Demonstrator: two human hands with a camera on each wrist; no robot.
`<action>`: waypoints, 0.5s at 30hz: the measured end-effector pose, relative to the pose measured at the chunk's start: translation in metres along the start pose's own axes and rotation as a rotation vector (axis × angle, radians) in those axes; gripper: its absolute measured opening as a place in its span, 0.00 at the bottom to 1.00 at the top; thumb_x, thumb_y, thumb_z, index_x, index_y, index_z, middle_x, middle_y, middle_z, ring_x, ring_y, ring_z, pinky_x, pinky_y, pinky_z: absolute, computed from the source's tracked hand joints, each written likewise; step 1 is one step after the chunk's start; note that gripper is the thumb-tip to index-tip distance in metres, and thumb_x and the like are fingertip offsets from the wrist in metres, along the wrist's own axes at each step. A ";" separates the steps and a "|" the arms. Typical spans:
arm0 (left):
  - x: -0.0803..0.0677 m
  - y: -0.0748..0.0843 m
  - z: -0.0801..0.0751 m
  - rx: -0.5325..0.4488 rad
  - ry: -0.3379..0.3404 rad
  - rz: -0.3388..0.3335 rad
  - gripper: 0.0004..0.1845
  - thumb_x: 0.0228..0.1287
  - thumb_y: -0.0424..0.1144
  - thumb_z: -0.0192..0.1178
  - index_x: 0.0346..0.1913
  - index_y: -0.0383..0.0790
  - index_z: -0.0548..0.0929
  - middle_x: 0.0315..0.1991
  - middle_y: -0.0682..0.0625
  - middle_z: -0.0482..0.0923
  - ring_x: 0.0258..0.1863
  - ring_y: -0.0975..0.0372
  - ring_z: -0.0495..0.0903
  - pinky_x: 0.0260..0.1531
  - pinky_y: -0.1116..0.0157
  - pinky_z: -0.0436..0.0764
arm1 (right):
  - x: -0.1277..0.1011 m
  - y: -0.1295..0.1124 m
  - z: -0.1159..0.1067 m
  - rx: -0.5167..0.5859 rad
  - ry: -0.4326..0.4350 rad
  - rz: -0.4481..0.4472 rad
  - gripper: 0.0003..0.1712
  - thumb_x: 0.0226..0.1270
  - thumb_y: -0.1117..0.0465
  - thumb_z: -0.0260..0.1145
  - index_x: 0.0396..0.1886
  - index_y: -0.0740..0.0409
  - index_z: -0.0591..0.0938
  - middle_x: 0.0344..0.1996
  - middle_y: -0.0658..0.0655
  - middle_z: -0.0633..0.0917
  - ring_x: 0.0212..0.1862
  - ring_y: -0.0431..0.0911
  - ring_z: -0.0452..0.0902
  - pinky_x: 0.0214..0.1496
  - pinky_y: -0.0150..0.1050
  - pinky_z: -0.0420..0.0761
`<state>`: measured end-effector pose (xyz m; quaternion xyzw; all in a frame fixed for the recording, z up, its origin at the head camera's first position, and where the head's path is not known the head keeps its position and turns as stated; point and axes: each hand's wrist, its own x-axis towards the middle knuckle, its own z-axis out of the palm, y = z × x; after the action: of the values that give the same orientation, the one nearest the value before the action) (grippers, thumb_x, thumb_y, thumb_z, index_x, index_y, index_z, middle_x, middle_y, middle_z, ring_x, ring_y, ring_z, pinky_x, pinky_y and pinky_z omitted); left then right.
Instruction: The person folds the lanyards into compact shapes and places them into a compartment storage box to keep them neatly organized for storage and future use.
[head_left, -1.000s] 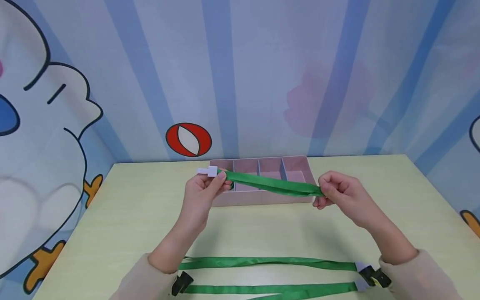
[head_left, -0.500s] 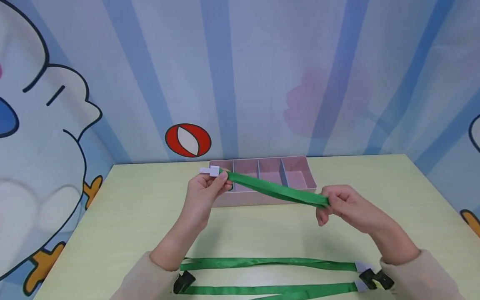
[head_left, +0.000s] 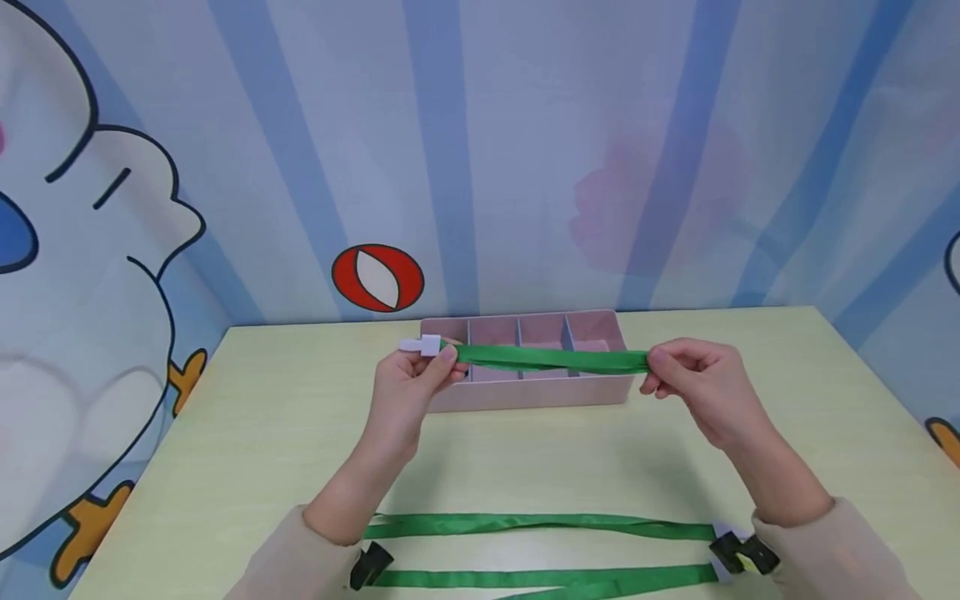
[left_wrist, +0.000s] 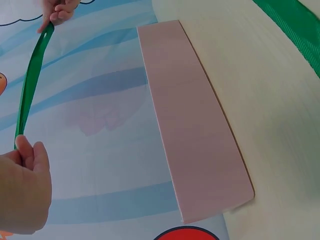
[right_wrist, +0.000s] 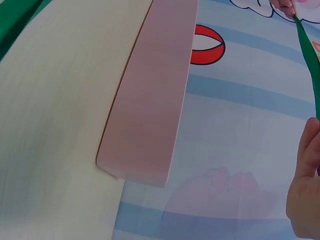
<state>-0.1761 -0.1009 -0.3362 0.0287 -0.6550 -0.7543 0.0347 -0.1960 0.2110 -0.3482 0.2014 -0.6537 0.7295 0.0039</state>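
A folded green lanyard strap [head_left: 551, 358] is stretched level in the air above a pink divided box [head_left: 525, 392]. My left hand [head_left: 420, 375] pinches its left end beside a white clip [head_left: 420, 343]. My right hand [head_left: 686, 375] pinches the right end. In the left wrist view the strap [left_wrist: 30, 85] runs from my left hand [left_wrist: 22, 192] up to the far hand. The right wrist view shows the strap [right_wrist: 311, 60] at the right edge by my right hand [right_wrist: 305, 190], with the box's outer wall [right_wrist: 155, 95] beside it.
More green lanyard strap [head_left: 536, 525] lies in two long runs on the pale green table [head_left: 247, 433] near its front edge, with black clips at the left [head_left: 367, 565] and right [head_left: 738, 552]. A cartoon-patterned wall stands behind the box.
My right hand dipped with the strap's end, then rose again, so the strap now lies level over the box. The left hand has stayed in place.
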 end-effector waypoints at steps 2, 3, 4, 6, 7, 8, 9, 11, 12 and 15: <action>0.000 -0.001 0.000 0.008 0.010 0.003 0.10 0.64 0.31 0.57 0.46 0.29 0.79 0.32 0.48 0.81 0.31 0.62 0.83 0.43 0.67 0.80 | 0.000 -0.001 0.002 -0.108 0.052 -0.005 0.11 0.65 0.71 0.58 0.35 0.58 0.86 0.22 0.50 0.85 0.26 0.39 0.81 0.31 0.29 0.81; 0.000 -0.001 0.000 0.013 0.014 0.005 0.10 0.64 0.32 0.57 0.46 0.29 0.79 0.32 0.48 0.81 0.31 0.62 0.83 0.44 0.66 0.80 | 0.000 -0.002 0.003 -0.190 0.069 -0.004 0.09 0.65 0.70 0.60 0.37 0.60 0.85 0.22 0.50 0.85 0.26 0.39 0.81 0.32 0.30 0.81; 0.000 -0.002 0.000 0.017 0.019 0.010 0.10 0.64 0.32 0.57 0.46 0.30 0.79 0.33 0.48 0.81 0.31 0.62 0.83 0.44 0.66 0.80 | -0.001 -0.003 0.004 -0.290 0.078 -0.003 0.08 0.64 0.68 0.61 0.40 0.61 0.85 0.23 0.51 0.85 0.27 0.38 0.81 0.33 0.29 0.81; 0.000 -0.003 0.001 0.032 0.029 0.023 0.10 0.64 0.32 0.58 0.46 0.30 0.80 0.33 0.47 0.82 0.31 0.61 0.83 0.44 0.65 0.80 | -0.002 -0.004 0.005 -0.500 0.087 -0.007 0.10 0.63 0.66 0.63 0.43 0.64 0.83 0.25 0.52 0.86 0.28 0.38 0.81 0.33 0.30 0.81; 0.000 -0.003 0.001 0.045 0.035 0.031 0.10 0.63 0.32 0.58 0.45 0.30 0.80 0.34 0.46 0.82 0.31 0.62 0.83 0.45 0.64 0.80 | -0.003 -0.004 0.006 -0.601 0.085 -0.016 0.12 0.63 0.65 0.64 0.44 0.65 0.83 0.27 0.53 0.86 0.28 0.38 0.82 0.32 0.30 0.81; 0.000 -0.004 0.001 0.059 0.039 0.039 0.10 0.63 0.32 0.59 0.45 0.31 0.80 0.34 0.46 0.82 0.31 0.62 0.83 0.45 0.64 0.80 | -0.003 -0.005 0.007 -0.690 0.082 -0.030 0.12 0.62 0.64 0.64 0.44 0.65 0.83 0.28 0.54 0.86 0.29 0.38 0.82 0.31 0.30 0.81; -0.001 -0.005 0.001 0.076 0.043 0.048 0.10 0.63 0.33 0.59 0.45 0.32 0.81 0.34 0.45 0.82 0.30 0.62 0.83 0.45 0.65 0.80 | -0.004 -0.005 0.008 -0.766 0.081 -0.043 0.12 0.62 0.64 0.65 0.43 0.64 0.84 0.28 0.55 0.86 0.29 0.39 0.82 0.30 0.31 0.80; -0.001 -0.007 0.002 0.112 0.048 0.067 0.10 0.63 0.34 0.60 0.45 0.33 0.81 0.34 0.44 0.83 0.30 0.62 0.83 0.45 0.64 0.79 | -0.004 -0.005 0.010 -0.867 0.082 -0.073 0.09 0.60 0.65 0.66 0.39 0.63 0.85 0.29 0.55 0.86 0.29 0.41 0.81 0.27 0.32 0.79; -0.001 -0.008 0.002 0.128 0.049 0.076 0.10 0.63 0.34 0.60 0.45 0.33 0.82 0.34 0.44 0.83 0.31 0.61 0.83 0.46 0.64 0.79 | -0.004 -0.005 0.010 -0.901 0.088 -0.086 0.07 0.60 0.65 0.67 0.38 0.62 0.85 0.28 0.55 0.86 0.29 0.41 0.81 0.26 0.34 0.79; 0.000 -0.012 0.002 0.172 0.044 0.099 0.10 0.63 0.35 0.60 0.44 0.34 0.82 0.34 0.43 0.83 0.31 0.61 0.83 0.46 0.63 0.80 | -0.004 -0.005 0.011 -0.941 0.108 -0.106 0.04 0.59 0.67 0.67 0.34 0.60 0.85 0.27 0.53 0.85 0.28 0.41 0.79 0.24 0.34 0.77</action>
<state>-0.1765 -0.0974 -0.3477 0.0156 -0.7172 -0.6917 0.0837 -0.1880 0.2024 -0.3439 0.1728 -0.9007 0.3624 0.1660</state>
